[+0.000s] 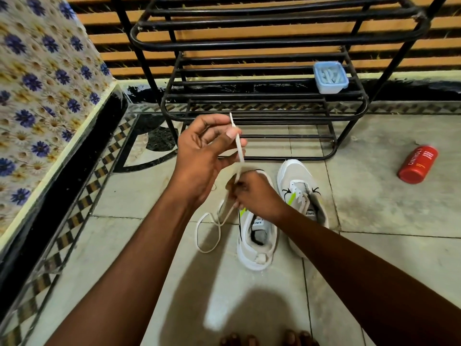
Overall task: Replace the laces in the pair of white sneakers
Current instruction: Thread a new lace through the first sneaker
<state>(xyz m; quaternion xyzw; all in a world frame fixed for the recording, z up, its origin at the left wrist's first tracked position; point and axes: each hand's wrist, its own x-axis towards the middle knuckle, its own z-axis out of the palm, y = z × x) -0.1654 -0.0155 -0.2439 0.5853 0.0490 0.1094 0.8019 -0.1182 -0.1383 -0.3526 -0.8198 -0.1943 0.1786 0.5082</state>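
Head view, near to far: the near sneaker (258,236) stood on the floor, toe pointing away, long way running near to far. Both hands pinched its white lace (238,143): right hand (254,196) low at the shoe, left hand (207,151) lifting the tip. It looked mid-lacing; next the tip needs an eyelet. The second sneaker (300,193) waited just beside.

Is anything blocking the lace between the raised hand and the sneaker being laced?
Nothing visible does. The left hand pinches the lace near its tip; the right hand holds it lower, over the near sneaker, hiding its eyelets.
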